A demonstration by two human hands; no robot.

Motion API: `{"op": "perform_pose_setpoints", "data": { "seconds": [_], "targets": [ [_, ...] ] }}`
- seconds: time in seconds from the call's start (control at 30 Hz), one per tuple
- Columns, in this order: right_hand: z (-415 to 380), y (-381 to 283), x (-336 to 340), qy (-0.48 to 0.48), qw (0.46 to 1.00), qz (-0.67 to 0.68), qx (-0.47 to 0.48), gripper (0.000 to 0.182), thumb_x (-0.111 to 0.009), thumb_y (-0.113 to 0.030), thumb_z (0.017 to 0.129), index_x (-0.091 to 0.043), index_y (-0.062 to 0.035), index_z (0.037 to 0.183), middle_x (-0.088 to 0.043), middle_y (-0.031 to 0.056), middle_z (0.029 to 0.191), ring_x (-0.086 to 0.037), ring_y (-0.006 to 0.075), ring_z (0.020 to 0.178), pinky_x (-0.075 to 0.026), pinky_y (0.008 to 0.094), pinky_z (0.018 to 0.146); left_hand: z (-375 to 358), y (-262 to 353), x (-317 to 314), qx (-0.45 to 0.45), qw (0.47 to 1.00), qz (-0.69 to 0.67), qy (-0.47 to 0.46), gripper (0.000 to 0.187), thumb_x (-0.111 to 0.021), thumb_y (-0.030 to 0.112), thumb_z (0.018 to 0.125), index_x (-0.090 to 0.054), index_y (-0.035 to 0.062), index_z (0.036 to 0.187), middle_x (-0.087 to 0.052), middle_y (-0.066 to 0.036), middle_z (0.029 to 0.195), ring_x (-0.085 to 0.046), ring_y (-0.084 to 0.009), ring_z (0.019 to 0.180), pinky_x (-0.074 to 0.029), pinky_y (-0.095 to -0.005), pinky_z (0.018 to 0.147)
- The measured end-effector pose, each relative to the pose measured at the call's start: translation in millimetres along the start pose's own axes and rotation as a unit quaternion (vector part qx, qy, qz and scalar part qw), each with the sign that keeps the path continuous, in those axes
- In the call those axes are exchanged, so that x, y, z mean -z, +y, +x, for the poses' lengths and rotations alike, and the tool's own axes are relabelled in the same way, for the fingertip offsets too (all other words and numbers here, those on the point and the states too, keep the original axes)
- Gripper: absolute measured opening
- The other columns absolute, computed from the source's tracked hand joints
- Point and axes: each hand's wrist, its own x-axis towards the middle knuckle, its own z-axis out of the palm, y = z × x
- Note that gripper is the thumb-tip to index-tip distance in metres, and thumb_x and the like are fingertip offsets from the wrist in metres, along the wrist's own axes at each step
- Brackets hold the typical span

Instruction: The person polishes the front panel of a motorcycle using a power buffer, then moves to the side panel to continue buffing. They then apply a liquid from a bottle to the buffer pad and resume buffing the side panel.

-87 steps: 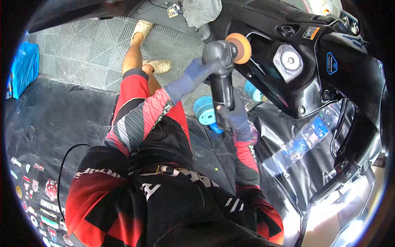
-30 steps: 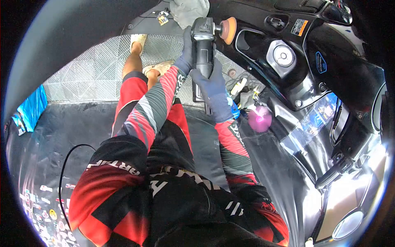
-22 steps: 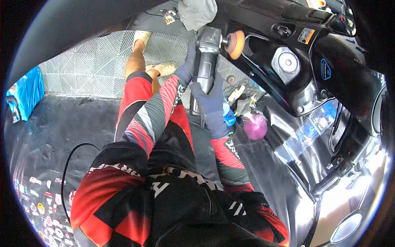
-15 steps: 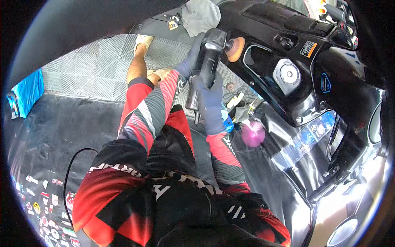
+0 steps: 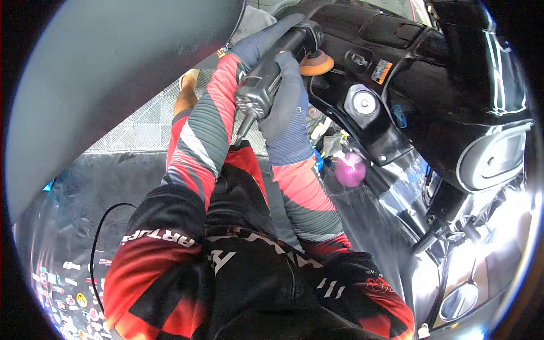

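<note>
Both my hands wear dark blue-grey gloves and hold a black power polisher (image 5: 266, 79). My left hand (image 5: 263, 44) is wrapped over its body, toward the head end. From the other side, my right hand (image 5: 286, 99) grips the body, its fingers partly hidden. The polisher's round orange pad (image 5: 317, 64) faces downward at the black scooter bodywork (image 5: 334, 28). Just right of the pad is a silver filler cap (image 5: 364, 102) set in the black panel. A grey cloth (image 5: 254, 22) lies beside my left hand, partly covered by the dark raised panel.
A large dark panel (image 5: 130, 73) fills the upper left. Below my right forearm is a round purple object (image 5: 349, 170) among small items on the floor. A black cable (image 5: 97, 238) curves at left, near a sticker-covered surface (image 5: 71, 306). A mirror (image 5: 459, 301) is at lower right.
The polisher has moved up and tilted, its pad turning from facing right to facing down over the bodywork. My view has shifted, and the dark panel at left now covers more of it.
</note>
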Motion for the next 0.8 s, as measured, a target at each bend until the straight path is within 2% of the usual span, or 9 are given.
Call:
{"op": "perform_pose_setpoints", "data": {
  "seconds": [0.13,0.17,0.3,0.37,0.47,0.5,0.67,0.77,0.8],
  "targets": [
    [-13.7,-28.0,-20.4,-0.027,0.993,0.102,-0.042,0.033,-0.058,-0.035,0.092,-0.056,-0.0055,0.107,-0.064,0.0093,0.087,-0.066,0.0216,0.072,-0.057,0.0346,0.062,6.2,11.9,-1.2,-0.164,0.947,0.275,-0.009,0.041,-0.049,0.020,0.099,-0.048,0.0206,0.140,-0.063,-0.007,0.115,-0.059,-0.0176,0.106,-0.045,-0.0297,0.093],
    [-15.7,-33.4,-26.2,-0.018,0.994,0.101,-0.025,0.033,-0.058,-0.034,0.091,-0.055,-0.0053,0.108,-0.064,0.0093,0.089,-0.066,0.0223,0.072,-0.057,0.0353,0.063,9.3,11.9,-5.5,-0.210,0.956,0.202,-0.030,0.042,-0.052,0.021,0.098,-0.048,0.0180,0.140,-0.063,-0.006,0.117,-0.059,-0.0168,0.106,-0.045,-0.0291,0.094],
    [-8.8,-46.5,-31.7,-0.021,0.988,0.144,-0.052,0.032,-0.058,-0.033,0.091,-0.055,-0.0058,0.109,-0.064,0.0091,0.091,-0.066,0.0234,0.074,-0.058,0.0365,0.065,6.0,27.2,-10.6,-0.152,0.975,0.158,-0.033,0.040,-0.051,0.022,0.099,-0.050,0.0173,0.138,-0.063,-0.005,0.117,-0.059,-0.0150,0.103,-0.045,-0.0272,0.093],
    [-4.7,-52.3,-34.0,0.012,0.986,0.161,-0.052,0.031,-0.060,-0.035,0.090,-0.058,-0.0073,0.104,-0.063,0.0072,0.085,-0.064,0.0209,0.068,-0.056,0.0348,0.060,11.8,29.4,-9.3,-0.057,0.997,0.016,-0.057,0.037,-0.056,0.033,0.097,-0.058,0.0166,0.129,-0.067,-0.008,0.108,-0.061,-0.0142,0.092,-0.048,-0.0260,0.084],
    [21.3,-44.3,-25.3,0.034,0.985,0.156,-0.063,0.031,-0.062,-0.035,0.089,-0.057,-0.0086,0.106,-0.064,0.0069,0.087,-0.064,0.0213,0.069,-0.057,0.0353,0.062,24.6,26.4,-8.6,0.015,0.999,0.034,-0.009,0.041,-0.062,0.046,0.091,-0.065,0.0157,0.118,-0.069,-0.008,0.095,-0.063,-0.0141,0.080,-0.051,-0.0262,0.073],
    [23.0,-45.4,-26.5,0.033,0.984,0.170,-0.052,0.032,-0.062,-0.035,0.088,-0.058,-0.0090,0.106,-0.064,0.0066,0.087,-0.064,0.0211,0.070,-0.057,0.0361,0.062,-9.2,56.9,-26.4,0.077,0.995,0.009,-0.064,0.044,-0.049,0.029,0.101,-0.043,0.0239,0.144,-0.055,-0.005,0.127,-0.051,-0.0134,0.113,-0.036,-0.0244,0.103],
    [40.5,-44.5,-18.6,0.014,0.990,0.118,-0.071,0.033,-0.059,-0.035,0.089,-0.057,-0.0099,0.111,-0.066,0.0099,0.098,-0.068,0.0258,0.081,-0.059,0.0409,0.071,32.7,23.3,1.1,0.087,0.990,-0.075,-0.084,0.047,-0.051,0.028,0.099,-0.041,0.0262,0.145,-0.057,-0.004,0.128,-0.052,-0.0118,0.114,-0.040,-0.0263,0.100],
    [49.2,-37.0,-17.4,-0.007,0.989,0.122,-0.080,0.035,-0.060,-0.035,0.088,-0.057,-0.0093,0.112,-0.066,0.0101,0.097,-0.068,0.0259,0.080,-0.059,0.0409,0.070,30.2,15.1,9.4,-0.056,0.993,-0.001,-0.108,0.046,-0.050,0.030,0.100,-0.041,0.0285,0.145,-0.059,-0.005,0.125,-0.056,-0.0117,0.108,-0.044,-0.0271,0.095],
    [58.0,-30.7,-9.4,-0.018,0.985,0.140,-0.096,0.034,-0.060,-0.034,0.088,-0.057,-0.0092,0.112,-0.066,0.0097,0.096,-0.067,0.0253,0.080,-0.059,0.0404,0.071,10.4,37.9,-6.9,0.052,0.997,-0.023,-0.048,0.043,-0.052,0.035,0.099,-0.048,0.0242,0.140,-0.062,-0.006,0.120,-0.058,-0.0125,0.102,-0.046,-0.0275,0.091]
  ]
}}
